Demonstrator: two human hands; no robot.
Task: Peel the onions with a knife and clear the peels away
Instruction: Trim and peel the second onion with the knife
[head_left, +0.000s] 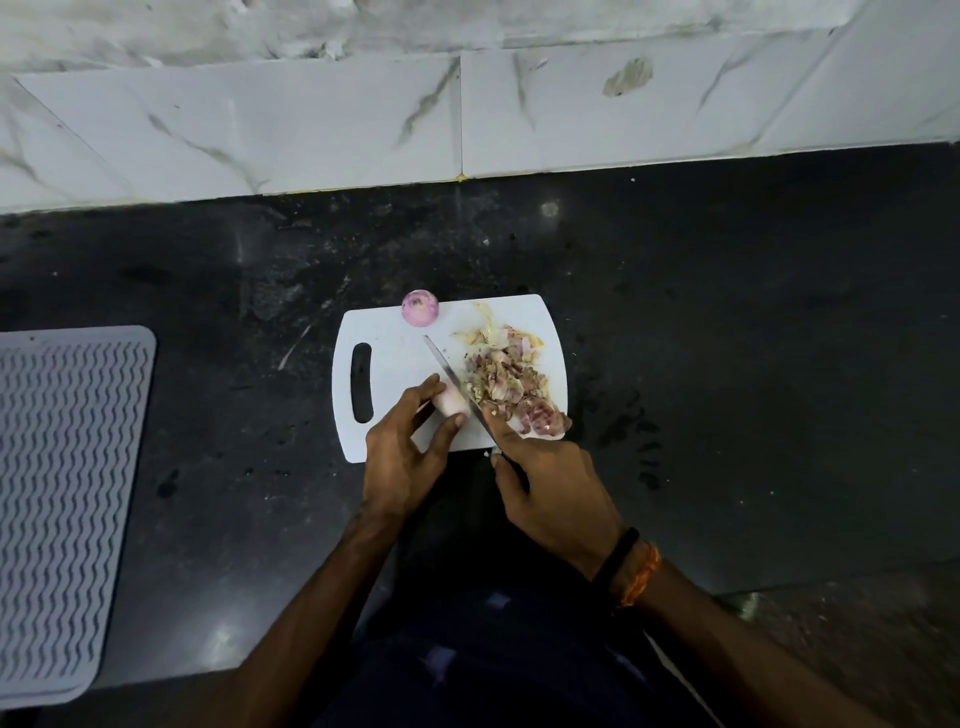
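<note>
While the left hand (402, 457) pinches an onion (451, 404), right fingers (511, 470) curl round the knife (457, 389) — blade against it.

The table (727, 364) is a dark, speckled stone surface that runs up to a white marbled tile wall at the back. A white cutting board (395, 358) with a slotted handle on its left end lies flat near the table's middle. Well apart from it, at the left edge, lies a pale grey ribbed mat (67, 499) with wavy ridges.
</note>
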